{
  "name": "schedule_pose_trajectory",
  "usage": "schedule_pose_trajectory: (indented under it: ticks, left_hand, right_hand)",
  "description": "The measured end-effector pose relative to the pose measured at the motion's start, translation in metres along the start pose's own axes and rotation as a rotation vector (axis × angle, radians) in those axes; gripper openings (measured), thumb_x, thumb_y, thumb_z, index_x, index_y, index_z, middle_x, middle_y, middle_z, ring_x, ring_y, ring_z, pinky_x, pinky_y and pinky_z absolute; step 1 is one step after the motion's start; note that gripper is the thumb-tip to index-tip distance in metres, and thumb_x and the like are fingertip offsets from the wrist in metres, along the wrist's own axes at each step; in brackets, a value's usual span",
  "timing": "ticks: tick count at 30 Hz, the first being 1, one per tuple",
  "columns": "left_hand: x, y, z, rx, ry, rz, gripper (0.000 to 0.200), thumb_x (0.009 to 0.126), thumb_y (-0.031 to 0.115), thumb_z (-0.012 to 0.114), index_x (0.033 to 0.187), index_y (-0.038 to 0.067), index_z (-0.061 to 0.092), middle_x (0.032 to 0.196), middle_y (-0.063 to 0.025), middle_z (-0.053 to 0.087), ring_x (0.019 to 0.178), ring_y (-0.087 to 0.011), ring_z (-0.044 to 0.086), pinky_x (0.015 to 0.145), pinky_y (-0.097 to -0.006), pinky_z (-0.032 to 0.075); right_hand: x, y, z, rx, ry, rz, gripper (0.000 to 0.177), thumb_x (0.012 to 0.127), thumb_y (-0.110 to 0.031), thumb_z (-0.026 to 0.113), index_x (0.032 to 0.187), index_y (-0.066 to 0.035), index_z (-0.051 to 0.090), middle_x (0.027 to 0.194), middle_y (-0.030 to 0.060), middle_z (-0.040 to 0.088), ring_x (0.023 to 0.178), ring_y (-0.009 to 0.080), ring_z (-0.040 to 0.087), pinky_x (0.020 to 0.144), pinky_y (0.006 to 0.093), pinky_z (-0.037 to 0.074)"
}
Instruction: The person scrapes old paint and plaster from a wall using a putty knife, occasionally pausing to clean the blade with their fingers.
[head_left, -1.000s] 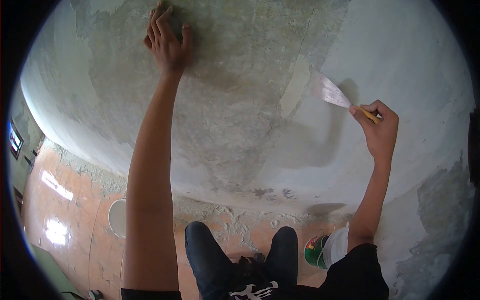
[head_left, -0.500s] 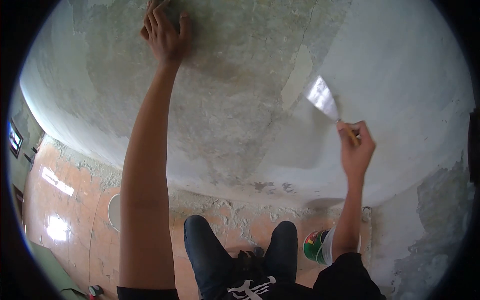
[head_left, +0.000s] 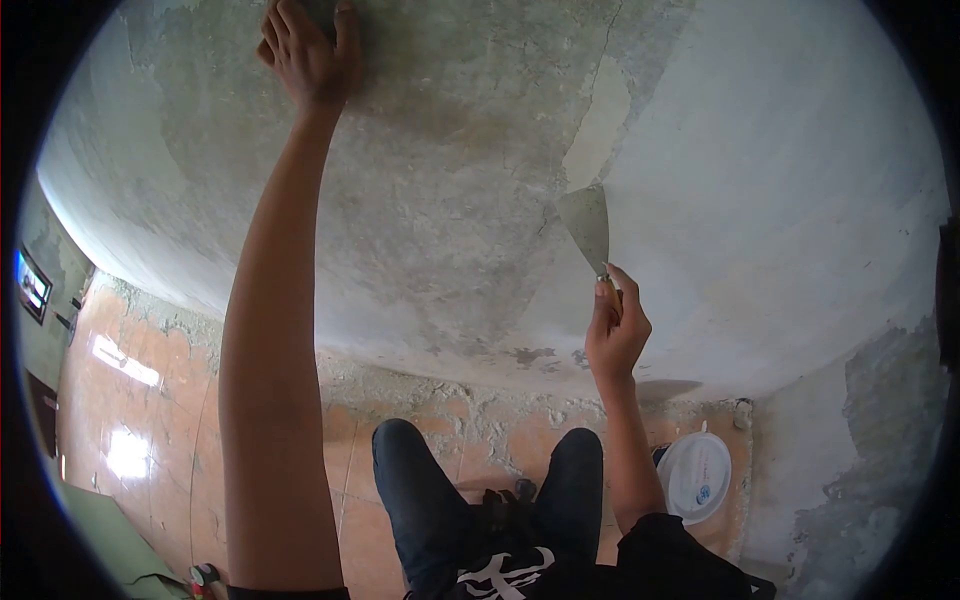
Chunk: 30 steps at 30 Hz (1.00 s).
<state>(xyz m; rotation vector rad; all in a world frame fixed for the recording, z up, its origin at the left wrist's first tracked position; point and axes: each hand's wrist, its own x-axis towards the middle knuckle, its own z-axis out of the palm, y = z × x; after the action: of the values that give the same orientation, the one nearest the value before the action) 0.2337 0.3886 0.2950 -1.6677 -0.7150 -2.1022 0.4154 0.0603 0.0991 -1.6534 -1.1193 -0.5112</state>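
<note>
My left hand (head_left: 310, 60) is at the top left against the grey patchy wall (head_left: 430, 200). Its thumb stands apart from the bent fingers, and a dark area lies between them; I cannot make out whether it is an object or shadow. Closed around a short handle, my right hand (head_left: 617, 335) holds a putty knife (head_left: 588, 225). The broad blade points up and lies at or very near the wall, just below a pale patch (head_left: 602, 125) beside a thin crack.
A white-lidded bucket (head_left: 695, 475) stands on the tiled floor right of my knees. Crumbled plaster (head_left: 400, 385) runs along the wall's foot. At the lower left are a green sheet-like thing (head_left: 110, 530) and a small red and black object (head_left: 203, 578).
My right hand has moved left with the putty knife, and its blade has turned from leaning left to nearly upright. The bucket's white lid shows more fully. My left hand appears slightly higher and further left.
</note>
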Motion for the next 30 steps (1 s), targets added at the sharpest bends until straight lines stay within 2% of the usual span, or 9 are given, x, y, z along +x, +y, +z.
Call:
schedule_pose_trajectory:
  ticks: [1,5,6,9,11,13,14,16,30]
  left_hand:
    - [0.002,0.000,-0.002,-0.004,-0.013,0.000,0.053,0.085,0.028,0.049,0.134,0.008,0.045,0.144,-0.0137,0.043,0.133,-0.0330,0.038,0.108,-0.0460,0.026]
    - [0.004,-0.003,-0.001,0.024,-0.040,-0.030,0.054,0.085,0.029,0.049,0.134,0.008,0.044,0.145,-0.0137,0.042,0.133,-0.0329,0.038,0.107,-0.0455,0.026]
    - [0.005,-0.004,0.000,0.020,-0.021,-0.015,0.054,0.085,0.029,0.049,0.134,0.008,0.044,0.145,-0.0136,0.042,0.133,-0.0327,0.038,0.108,-0.0454,0.026]
    - [0.001,0.000,0.001,0.000,-0.023,-0.030,0.053,0.086,0.030,0.048,0.134,0.008,0.044,0.145,-0.0132,0.042,0.134,-0.0323,0.037,0.108,-0.0453,0.025]
    - [0.001,-0.001,0.003,-0.001,-0.020,-0.040,0.053,0.087,0.030,0.048,0.134,0.008,0.044,0.145,-0.0129,0.042,0.134,-0.0321,0.037,0.108,-0.0453,0.025]
    - [0.001,-0.004,0.008,-0.055,0.046,0.000,0.049,0.086,0.034,0.055,0.130,0.014,0.046,0.144,-0.0031,0.045,0.133,-0.0273,0.038,0.107,-0.0458,0.022]
    - [0.005,-0.007,0.006,-0.051,0.052,0.004,0.049,0.086,0.034,0.055,0.130,0.014,0.046,0.144,-0.0031,0.045,0.133,-0.0273,0.038,0.107,-0.0458,0.022]
    - [0.002,-0.008,0.004,0.005,-0.009,-0.017,0.052,0.087,0.029,0.047,0.134,0.008,0.044,0.144,-0.0125,0.043,0.134,-0.0322,0.036,0.108,-0.0453,0.025]
    - [0.007,-0.006,0.004,0.012,0.000,-0.033,0.052,0.085,0.026,0.049,0.134,0.008,0.044,0.144,-0.0126,0.043,0.133,-0.0323,0.037,0.107,-0.0460,0.025]
  right_hand:
    - [0.002,-0.002,0.000,0.002,0.014,-0.019,0.020,0.093,-0.008,0.060,0.111,0.000,0.063,0.086,0.0139,0.068,0.063,0.0178,0.064,0.054,0.0258,0.048]
    - [-0.008,0.008,-0.003,0.040,0.034,0.054,0.017,0.093,-0.006,0.060,0.107,0.001,0.065,0.084,0.0137,0.068,0.066,0.0184,0.067,0.055,0.0259,0.050]
    - [-0.004,0.010,0.002,0.045,0.114,-0.070,0.015,0.093,-0.005,0.060,0.105,0.002,0.065,0.081,0.0124,0.068,0.062,0.0168,0.063,0.052,0.0253,0.047]
    - [0.003,-0.006,-0.002,0.010,0.047,-0.001,0.015,0.093,-0.004,0.060,0.105,0.003,0.065,0.079,0.0112,0.067,0.058,0.0153,0.060,0.049,0.0246,0.043]
    - [0.003,-0.003,-0.002,0.036,0.073,-0.042,0.015,0.093,-0.004,0.060,0.105,0.003,0.065,0.077,0.0109,0.066,0.057,0.0145,0.058,0.048,0.0240,0.040]
    - [0.001,0.005,-0.005,0.042,0.142,-0.013,0.016,0.093,-0.005,0.061,0.105,0.003,0.065,0.077,0.0107,0.066,0.056,0.0141,0.057,0.048,0.0242,0.041]
    - [0.002,0.002,-0.007,-0.006,0.108,0.023,0.016,0.092,-0.004,0.061,0.105,0.003,0.066,0.079,0.0112,0.067,0.058,0.0134,0.059,0.048,0.0235,0.041]
    - [0.006,0.000,-0.001,-0.014,0.113,-0.005,0.016,0.092,-0.004,0.061,0.105,0.003,0.066,0.079,0.0115,0.068,0.060,0.0137,0.061,0.048,0.0232,0.042]
    - [0.012,0.006,-0.007,0.033,0.098,-0.050,0.016,0.091,-0.005,0.063,0.104,0.003,0.066,0.081,0.0130,0.069,0.066,0.0192,0.067,0.053,0.0250,0.049]
